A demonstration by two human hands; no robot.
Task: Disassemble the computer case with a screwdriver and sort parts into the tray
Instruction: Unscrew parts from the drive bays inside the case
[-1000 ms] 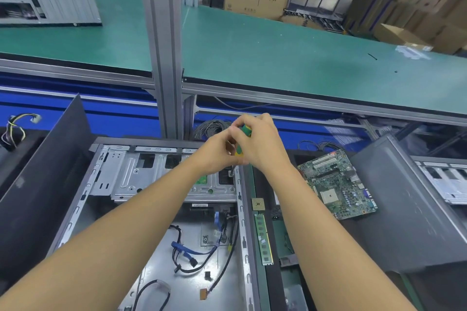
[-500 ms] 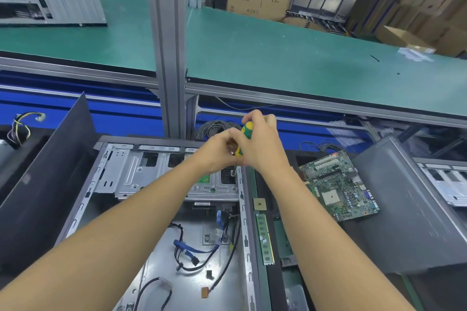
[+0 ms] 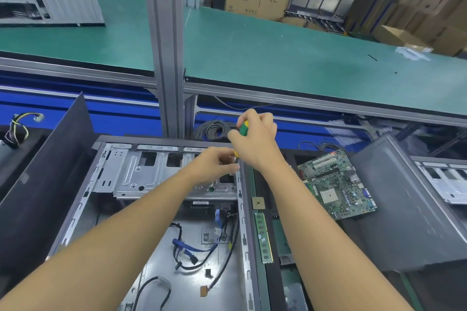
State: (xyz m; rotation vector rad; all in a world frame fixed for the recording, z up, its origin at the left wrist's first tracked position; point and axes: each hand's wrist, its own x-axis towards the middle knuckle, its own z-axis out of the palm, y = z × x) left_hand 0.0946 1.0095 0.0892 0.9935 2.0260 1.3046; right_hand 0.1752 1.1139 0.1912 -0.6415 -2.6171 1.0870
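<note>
The open computer case lies flat in front of me, its metal drive cage at the far end and loose cables on its floor. My right hand grips a green-and-yellow screwdriver held upright over the case's far right corner. My left hand is just below it, fingers curled at the shaft near the tip; the tip itself is hidden. A green motherboard, a memory stick and a small chip lie in the dark tray to the right.
A dark side panel leans at the left of the case and a grey panel leans at the right. A metal post rises behind the case. A coil of wire lies beyond it. Green benches stretch behind.
My right hand has lifted a little with the screwdriver, and my left hand has slipped lower and apart from it. The view has shifted slightly.
</note>
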